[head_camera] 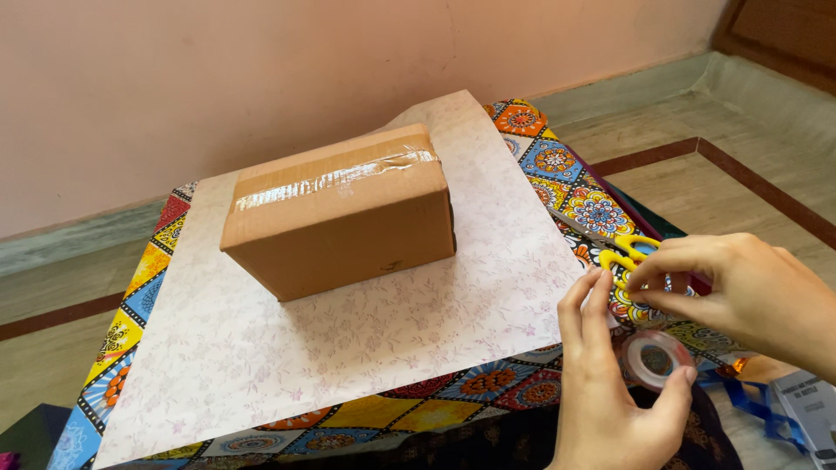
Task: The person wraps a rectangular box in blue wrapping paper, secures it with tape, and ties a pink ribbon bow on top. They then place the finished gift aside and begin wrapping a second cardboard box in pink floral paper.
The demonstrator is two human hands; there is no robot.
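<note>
The yellow scissors (pixel 629 252) show only their handle loops, the blades hidden behind the right hand (pixel 749 292) and the left hand (pixel 610 383), and both hands' wrists are cut off by the frame's right and bottom edges. The clear tape roll (pixel 655 359) is partly covered by the left thumb, so its full ring cannot be seen. The patterned cloth (pixel 566 187) hides the surface beneath it, the cardboard box (pixel 344 209) covers part of the floral paper sheet (pixel 348 331), and the white printed card (pixel 805 409) at the lower right corner is cropped and too blurred to read.
</note>
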